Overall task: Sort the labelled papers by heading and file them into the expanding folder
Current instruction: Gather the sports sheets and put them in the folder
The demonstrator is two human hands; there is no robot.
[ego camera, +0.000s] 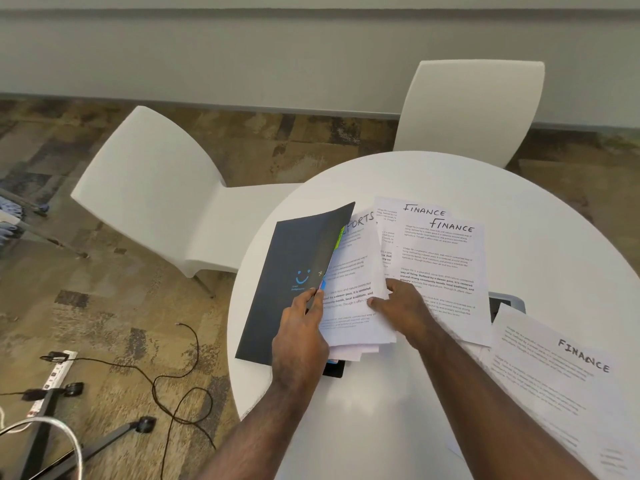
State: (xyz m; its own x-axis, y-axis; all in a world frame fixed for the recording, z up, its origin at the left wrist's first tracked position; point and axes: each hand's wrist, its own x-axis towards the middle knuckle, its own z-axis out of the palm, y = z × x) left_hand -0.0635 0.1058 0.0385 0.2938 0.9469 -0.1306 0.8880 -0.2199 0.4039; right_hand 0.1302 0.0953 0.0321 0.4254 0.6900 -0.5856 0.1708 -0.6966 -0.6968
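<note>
My left grip [300, 336] pinches the dark grey expanding folder's [287, 282] flap open on the round white counter [381, 410]; right grip [403, 303] presses flat, fingers spread, on white printed FINANCE sheets [440, 258] beside it.

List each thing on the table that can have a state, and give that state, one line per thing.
Expanding folder: front flap held open, lying on the table.
Left hand: grip pinching the flap's edge.
Right hand: pressing flat on loose sheets.
Reports sheet: lying inside the open folder.
Two Finance sheets: overlapping, outside the folder.
Third Finance sheet: lying apart, unfiled.
</note>
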